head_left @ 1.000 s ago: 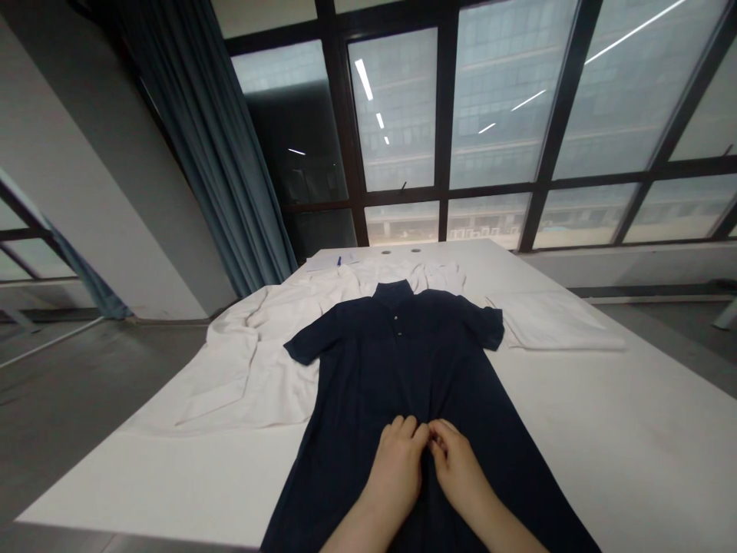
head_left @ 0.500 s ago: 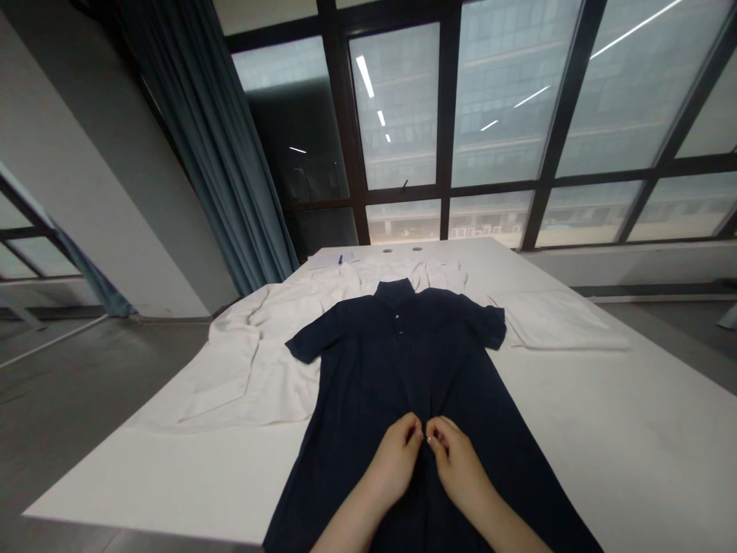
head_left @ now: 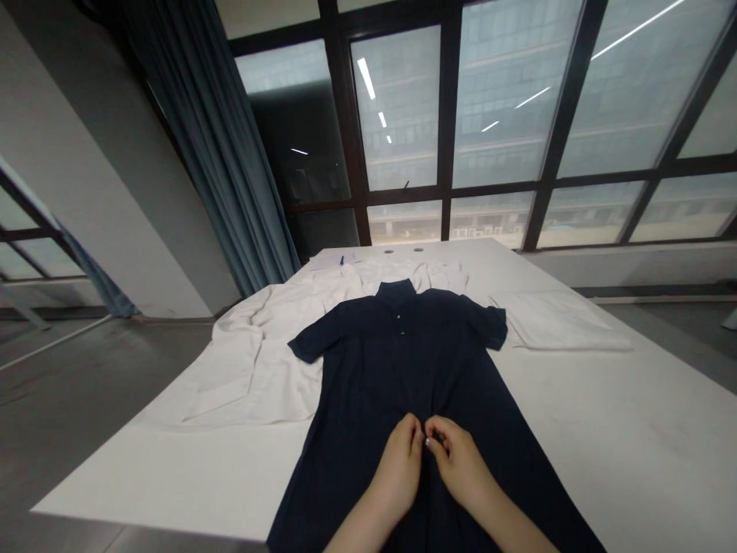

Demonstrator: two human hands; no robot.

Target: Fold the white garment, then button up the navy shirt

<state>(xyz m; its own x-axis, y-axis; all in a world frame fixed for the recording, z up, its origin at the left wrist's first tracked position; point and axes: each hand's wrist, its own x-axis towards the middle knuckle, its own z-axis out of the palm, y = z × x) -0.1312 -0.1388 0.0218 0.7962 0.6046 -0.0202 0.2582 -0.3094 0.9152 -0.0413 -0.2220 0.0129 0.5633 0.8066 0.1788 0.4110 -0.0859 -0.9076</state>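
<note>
Windows (head_left: 507, 100) fill the wall beyond the far end of the table (head_left: 173, 476), and a blue-grey curtain (head_left: 230, 153) hangs to their left. Left of the table's middle lies a crumpled white cloth (head_left: 253, 361), and right of it a folded white cloth (head_left: 556, 322). Papers (head_left: 331, 262) and a blue pen (head_left: 342, 260) sit at the table's far end.

Along the table's middle, a navy shirt (head_left: 403, 384) lies front up, collar toward the far end and short sleeves spread, with small buttons (head_left: 399, 322) at the neck. Its lower part runs off the table's near edge, out of view.

Over that lower part, the left hand (head_left: 397, 465) and right hand (head_left: 461, 465) nearly touch. The left hand's fingers curl against the cloth, though I cannot tell if they hold it. The right hand's fingertips (head_left: 433, 439) look closed in a pinch on the shirt, with the exact spot hidden. Small pinches work best with the cloth smooth on both sides, so no extra fold gets caught.
</note>
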